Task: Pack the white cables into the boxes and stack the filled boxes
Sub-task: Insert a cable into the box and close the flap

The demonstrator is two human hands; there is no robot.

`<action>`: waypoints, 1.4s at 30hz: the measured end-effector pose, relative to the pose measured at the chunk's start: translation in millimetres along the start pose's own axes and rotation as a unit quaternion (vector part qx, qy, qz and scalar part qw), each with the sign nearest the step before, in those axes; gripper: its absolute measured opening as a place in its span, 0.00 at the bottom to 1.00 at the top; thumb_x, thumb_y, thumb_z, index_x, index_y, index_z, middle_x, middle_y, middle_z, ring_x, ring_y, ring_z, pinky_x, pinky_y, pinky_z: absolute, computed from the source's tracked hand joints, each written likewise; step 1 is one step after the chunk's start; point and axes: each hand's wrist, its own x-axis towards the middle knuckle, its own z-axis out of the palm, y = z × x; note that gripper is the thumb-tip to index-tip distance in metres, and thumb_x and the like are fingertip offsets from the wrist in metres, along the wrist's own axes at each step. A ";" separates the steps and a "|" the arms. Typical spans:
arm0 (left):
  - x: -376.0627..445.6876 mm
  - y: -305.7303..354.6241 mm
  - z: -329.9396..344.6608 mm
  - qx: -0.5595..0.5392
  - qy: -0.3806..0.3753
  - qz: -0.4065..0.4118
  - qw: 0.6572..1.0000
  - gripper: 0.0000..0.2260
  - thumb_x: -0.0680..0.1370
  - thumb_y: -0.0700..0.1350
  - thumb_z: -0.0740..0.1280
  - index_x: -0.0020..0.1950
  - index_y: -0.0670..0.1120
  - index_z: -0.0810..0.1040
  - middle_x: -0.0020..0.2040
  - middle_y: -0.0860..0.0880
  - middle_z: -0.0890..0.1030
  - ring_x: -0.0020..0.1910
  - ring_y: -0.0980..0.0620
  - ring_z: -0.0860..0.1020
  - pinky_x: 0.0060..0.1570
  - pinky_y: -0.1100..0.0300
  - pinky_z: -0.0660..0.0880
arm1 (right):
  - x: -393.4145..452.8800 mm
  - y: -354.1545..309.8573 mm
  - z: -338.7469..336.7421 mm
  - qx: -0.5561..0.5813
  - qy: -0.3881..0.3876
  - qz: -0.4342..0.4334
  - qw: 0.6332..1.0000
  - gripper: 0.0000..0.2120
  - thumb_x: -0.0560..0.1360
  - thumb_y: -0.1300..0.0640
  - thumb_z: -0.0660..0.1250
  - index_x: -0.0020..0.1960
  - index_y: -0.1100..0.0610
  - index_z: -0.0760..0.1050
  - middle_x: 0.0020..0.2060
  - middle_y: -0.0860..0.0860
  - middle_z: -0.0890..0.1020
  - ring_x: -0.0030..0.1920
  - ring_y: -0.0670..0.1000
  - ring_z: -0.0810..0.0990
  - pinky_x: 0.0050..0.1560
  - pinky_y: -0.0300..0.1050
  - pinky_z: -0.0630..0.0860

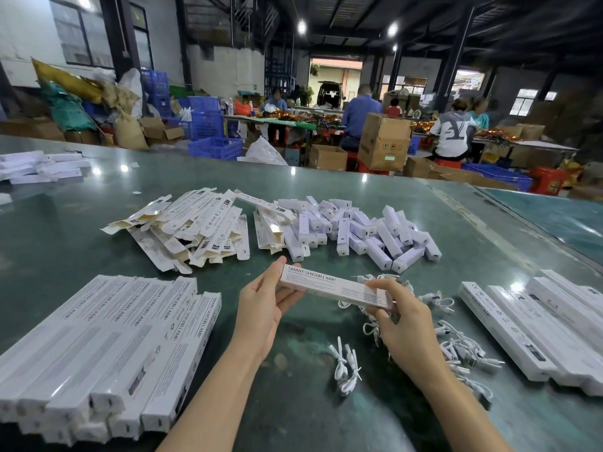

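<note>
We hold one long white cardboard box printed "SMART SENSOR LAMP" [336, 290] level above the green table [98, 230], our left hand [261, 308] pinching its left end, our right hand [399, 316] closed around its right end, probably to work that flap. Loose white cables [456, 347] lie just beneath on the right; stacked boxes [107, 347] wait near left.

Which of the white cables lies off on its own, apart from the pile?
The coiled white cable on the green table, in front of the hands and between the forearms. The cable pile lies right of it.
</note>
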 end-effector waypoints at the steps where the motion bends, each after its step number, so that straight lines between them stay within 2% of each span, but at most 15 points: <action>1: 0.0 0.2 0.1 -0.002 -0.003 -0.001 1.000 0.08 0.82 0.43 0.61 0.55 0.45 0.80 0.49 0.42 0.86 0.49 0.49 0.84 0.48 0.57 0.82 | 0.0 0.1 0.3 0.000 0.002 -0.003 1.000 0.25 0.70 0.76 0.68 0.52 0.47 0.76 0.48 0.36 0.78 0.42 0.30 0.74 0.40 0.22 0.67; 7: 0.8 0.2 -2.2 0.004 -0.016 -0.009 1.000 0.09 0.83 0.42 0.61 0.59 0.48 0.79 0.53 0.45 0.85 0.52 0.49 0.83 0.51 0.58 0.81 | 1.0 -1.2 1.3 -0.017 0.027 -0.027 0.999 0.22 0.68 0.77 0.70 0.54 0.55 0.80 0.48 0.44 0.81 0.50 0.28 0.74 0.48 0.19 0.65; 10: 1.9 -2.9 -2.4 0.044 -0.013 -0.005 0.999 0.10 0.83 0.41 0.60 0.60 0.47 0.78 0.53 0.45 0.85 0.52 0.48 0.84 0.53 0.56 0.81 | 1.9 -1.8 0.3 -0.029 0.036 -0.027 0.999 0.23 0.68 0.78 0.69 0.54 0.54 0.80 0.50 0.47 0.81 0.50 0.38 0.76 0.51 0.19 0.64; 12: 2.1 -4.7 -2.5 0.068 -0.011 -0.002 0.998 0.09 0.83 0.41 0.60 0.57 0.48 0.79 0.51 0.44 0.86 0.51 0.48 0.84 0.53 0.55 0.81 | 1.9 -1.4 -0.8 -0.028 0.041 -0.018 0.999 0.26 0.67 0.79 0.67 0.54 0.52 0.80 0.51 0.48 0.81 0.50 0.48 0.78 0.51 0.19 0.63; 14: 2.5 -4.9 -3.4 0.077 -0.015 -0.004 0.997 0.08 0.83 0.41 0.61 0.53 0.47 0.80 0.49 0.44 0.86 0.50 0.48 0.85 0.51 0.56 0.82 | 1.6 -1.6 -1.8 -0.027 0.040 -0.012 0.999 0.26 0.67 0.79 0.67 0.54 0.52 0.80 0.51 0.48 0.80 0.51 0.50 0.78 0.51 0.19 0.63; 16: 3.2 -3.8 -5.1 0.071 -0.018 -0.006 0.997 0.08 0.82 0.40 0.61 0.52 0.46 0.81 0.48 0.44 0.86 0.49 0.48 0.85 0.50 0.56 0.82 | 1.0 -3.0 -2.5 -0.026 0.038 -0.012 0.999 0.25 0.67 0.79 0.68 0.54 0.53 0.81 0.50 0.45 0.80 0.50 0.49 0.78 0.51 0.19 0.63; 18: 4.0 -2.9 -6.8 0.062 -0.018 -0.004 0.998 0.08 0.82 0.40 0.62 0.52 0.46 0.81 0.48 0.44 0.86 0.49 0.47 0.85 0.49 0.57 0.82 | 0.6 -5.5 -2.9 -0.024 0.031 -0.015 0.999 0.24 0.67 0.78 0.69 0.54 0.54 0.81 0.49 0.42 0.80 0.49 0.42 0.76 0.51 0.19 0.64; 21: 5.7 -4.6 -8.0 0.077 -0.008 0.007 0.997 0.08 0.82 0.42 0.62 0.51 0.48 0.81 0.47 0.45 0.86 0.47 0.49 0.85 0.47 0.59 0.82 | 0.9 -8.0 -2.3 -0.028 0.024 -0.027 0.999 0.22 0.67 0.78 0.70 0.54 0.57 0.81 0.48 0.46 0.81 0.50 0.38 0.74 0.51 0.19 0.65; 23: 6.5 -8.3 -6.7 0.108 -0.003 0.019 0.994 0.09 0.83 0.44 0.60 0.56 0.48 0.80 0.46 0.47 0.87 0.46 0.50 0.85 0.47 0.59 0.82 | 1.3 -9.0 -2.0 -0.032 0.024 -0.028 0.999 0.22 0.67 0.77 0.71 0.54 0.57 0.81 0.48 0.48 0.82 0.49 0.39 0.74 0.49 0.19 0.65; 26: 4.9 -14.3 -2.3 0.152 -0.026 0.047 0.987 0.16 0.83 0.44 0.61 0.71 0.50 0.70 0.52 0.46 0.85 0.48 0.50 0.84 0.51 0.58 0.80 | 1.1 -9.2 -1.4 -0.037 0.022 -0.021 0.999 0.22 0.68 0.76 0.71 0.55 0.56 0.81 0.48 0.47 0.82 0.48 0.43 0.77 0.52 0.20 0.64; 28: 3.1 -16.5 -1.5 0.182 -0.034 0.077 0.980 0.22 0.80 0.43 0.66 0.73 0.53 0.68 0.57 0.47 0.83 0.47 0.52 0.84 0.50 0.63 0.80 | 1.2 -9.7 -0.2 -0.041 0.011 -0.010 0.999 0.22 0.68 0.75 0.70 0.56 0.55 0.80 0.49 0.47 0.82 0.49 0.48 0.77 0.52 0.21 0.64; 31: 2.9 -16.3 -2.8 0.191 -0.030 0.106 0.975 0.25 0.78 0.41 0.69 0.74 0.53 0.69 0.61 0.49 0.81 0.48 0.55 0.84 0.47 0.66 0.79 | -0.1 -11.6 2.7 -0.047 -0.006 -0.012 0.999 0.23 0.68 0.75 0.69 0.57 0.55 0.79 0.49 0.48 0.82 0.48 0.48 0.76 0.51 0.22 0.64; 36: 6.9 -16.0 -4.9 0.174 -0.023 0.105 0.979 0.23 0.78 0.41 0.70 0.71 0.54 0.72 0.58 0.49 0.82 0.48 0.55 0.84 0.51 0.60 0.80 | -0.7 -15.7 3.0 -0.058 -0.014 -0.032 0.998 0.22 0.69 0.73 0.70 0.58 0.56 0.78 0.51 0.49 0.80 0.50 0.48 0.75 0.54 0.20 0.61; 39: 9.0 -14.6 -6.5 0.146 -0.014 0.082 0.986 0.22 0.78 0.38 0.70 0.69 0.55 0.74 0.54 0.49 0.84 0.48 0.52 0.84 0.51 0.56 0.81 | -2.4 -19.8 2.7 -0.077 -0.051 -0.059 0.994 0.20 0.71 0.66 0.73 0.60 0.53 0.77 0.52 0.45 0.77 0.51 0.48 0.75 0.52 0.20 0.61; 42: 11.7 -11.5 -7.9 0.118 0.009 0.067 0.991 0.22 0.77 0.38 0.70 0.69 0.53 0.75 0.60 0.45 0.80 0.53 0.49 0.83 0.54 0.52 0.80 | -2.9 -27.5 2.4 -0.132 -0.075 -0.085 0.985 0.19 0.72 0.58 0.73 0.61 0.50 0.77 0.51 0.44 0.79 0.47 0.49 0.78 0.46 0.29 0.68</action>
